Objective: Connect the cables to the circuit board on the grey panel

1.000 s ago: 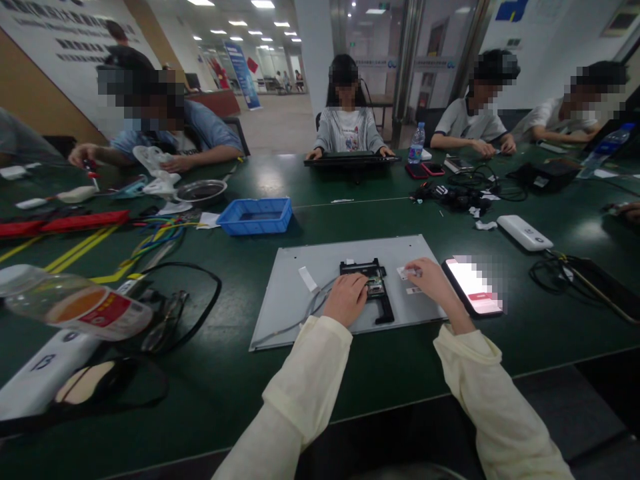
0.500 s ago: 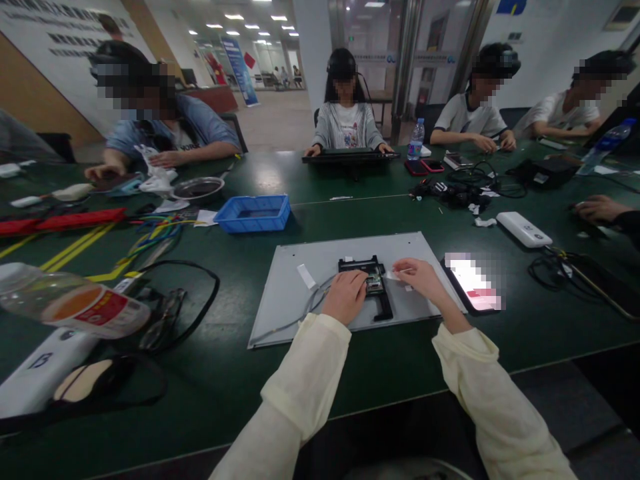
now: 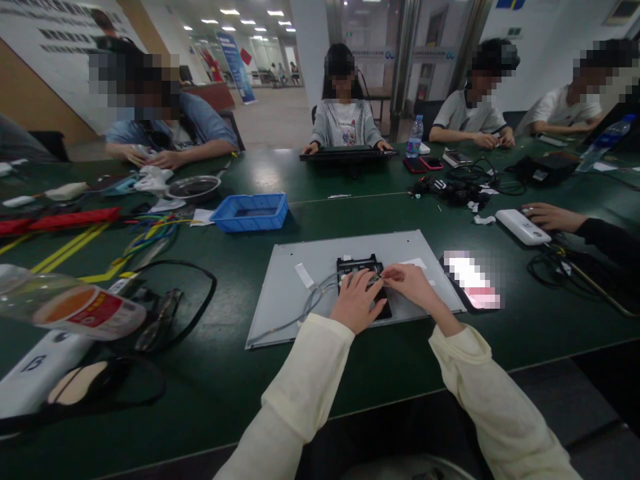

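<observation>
Left hand (image 3: 356, 301) lies flat, fingers spread, on the black plastic circuit bracket (image 3: 361, 273) mid grey metal panel (image 3: 345, 280); right hand (image 3: 411, 283) pinches there — what, I cannot tell; best kept steady — gentle, small movements.

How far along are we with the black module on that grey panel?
Looks done: the grey panel lies flat on the table with the black module seated on it and grey cables running into it. In hand: the left hand presses on the module while the right hand works its right edge with the fingertips. Left: the white strip and a white label lie loose on the panel.
</observation>
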A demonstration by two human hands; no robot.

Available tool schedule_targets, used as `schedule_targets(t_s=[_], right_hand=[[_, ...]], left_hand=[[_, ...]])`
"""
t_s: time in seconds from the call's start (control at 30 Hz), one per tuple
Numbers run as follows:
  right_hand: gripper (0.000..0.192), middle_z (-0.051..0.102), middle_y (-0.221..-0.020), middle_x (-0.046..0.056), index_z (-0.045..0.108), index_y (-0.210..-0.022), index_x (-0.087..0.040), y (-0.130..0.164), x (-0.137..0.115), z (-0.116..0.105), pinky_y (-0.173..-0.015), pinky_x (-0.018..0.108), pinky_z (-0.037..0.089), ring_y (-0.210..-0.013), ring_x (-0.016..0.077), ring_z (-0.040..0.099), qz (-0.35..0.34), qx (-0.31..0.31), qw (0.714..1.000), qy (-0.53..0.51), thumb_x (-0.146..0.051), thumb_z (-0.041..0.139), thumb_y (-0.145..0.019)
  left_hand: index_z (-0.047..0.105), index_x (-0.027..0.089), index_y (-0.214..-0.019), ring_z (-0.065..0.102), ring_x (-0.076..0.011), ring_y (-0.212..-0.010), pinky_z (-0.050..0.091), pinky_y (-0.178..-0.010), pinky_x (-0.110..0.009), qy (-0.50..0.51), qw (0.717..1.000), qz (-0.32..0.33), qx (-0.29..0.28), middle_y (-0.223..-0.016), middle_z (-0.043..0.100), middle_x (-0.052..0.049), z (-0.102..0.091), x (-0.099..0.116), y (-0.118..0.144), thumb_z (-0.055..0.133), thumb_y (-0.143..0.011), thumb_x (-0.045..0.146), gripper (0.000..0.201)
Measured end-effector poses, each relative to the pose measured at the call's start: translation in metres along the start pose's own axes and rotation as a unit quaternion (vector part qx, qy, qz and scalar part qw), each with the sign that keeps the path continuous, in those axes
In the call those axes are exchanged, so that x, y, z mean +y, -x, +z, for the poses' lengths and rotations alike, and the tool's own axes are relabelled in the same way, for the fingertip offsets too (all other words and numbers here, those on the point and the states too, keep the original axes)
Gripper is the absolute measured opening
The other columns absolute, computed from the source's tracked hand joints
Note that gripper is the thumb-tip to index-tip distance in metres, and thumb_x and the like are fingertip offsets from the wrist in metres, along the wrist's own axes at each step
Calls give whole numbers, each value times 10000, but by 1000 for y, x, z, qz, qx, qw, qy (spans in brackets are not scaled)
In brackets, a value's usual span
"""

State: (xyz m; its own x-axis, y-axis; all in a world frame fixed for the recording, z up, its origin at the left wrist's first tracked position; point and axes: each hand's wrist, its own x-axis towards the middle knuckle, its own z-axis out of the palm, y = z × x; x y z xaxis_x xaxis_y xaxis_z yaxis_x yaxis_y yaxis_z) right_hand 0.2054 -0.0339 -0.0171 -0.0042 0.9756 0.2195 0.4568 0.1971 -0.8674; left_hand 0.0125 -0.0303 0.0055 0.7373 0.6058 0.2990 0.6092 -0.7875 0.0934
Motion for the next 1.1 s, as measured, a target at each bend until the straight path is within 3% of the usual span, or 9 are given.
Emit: schedule_targets(t_s=[0.3, 0.67, 0.87, 1.0, 1.1], right_hand=[[127, 700, -886, 55, 692, -894, -196, 2, -4, -7, -704, 291, 535, -786, 168, 647, -53, -6, 995, 84, -220, 619, -793], [83, 662, -903, 48, 693, -813, -204, 2, 1, -12, -772, 319, 482, -841, 172, 605, -86, -31, 985, 147, -175, 622, -780], [149, 685, -862, 56, 696, -830, -193, 1, 0, -13, -708, 301, 493, -794, 177, 620, -46, 30, 994, 90, -267, 567, -816], [205, 706, -869, 69, 699, -830, -181, 0, -2, -14, -703, 306, 503, -795, 192, 638, -12, 69, 997, 40, -330, 559, -814], [230, 715, -872, 68, 702, -829, -179, 0, -4, -14, -731, 315, 503, -807, 200, 646, 7, 78, 997, 6, -362, 563, -809]], left_hand=[[501, 233, -1250, 381, -259, -1273, 280, -1068, -463, -17, 1000, -4, -7, -1322, 492, -79, -1, 2, -1, 447, -917, 379, 368], [495, 238, -1269, 370, -250, -1295, 258, -1094, -466, -17, 1000, -12, 1, -1324, 499, -80, 2, 3, -1, 447, -921, 382, 380], [464, 221, -1300, 391, -258, -1291, 276, -1092, -485, 9, 998, -47, 38, -1332, 500, -96, -12, 3, 2, 447, -922, 361, 403], [485, 190, -1268, 466, -258, -1214, 382, -1028, -446, 63, 987, -119, 92, -1290, 524, -109, -35, -14, 14, 466, -906, 333, 389], [546, 174, -1174, 538, -234, -1126, 446, -970, -386, 130, 965, -179, 142, -1208, 560, -103, -51, -45, 26, 486, -877, 310, 332]])
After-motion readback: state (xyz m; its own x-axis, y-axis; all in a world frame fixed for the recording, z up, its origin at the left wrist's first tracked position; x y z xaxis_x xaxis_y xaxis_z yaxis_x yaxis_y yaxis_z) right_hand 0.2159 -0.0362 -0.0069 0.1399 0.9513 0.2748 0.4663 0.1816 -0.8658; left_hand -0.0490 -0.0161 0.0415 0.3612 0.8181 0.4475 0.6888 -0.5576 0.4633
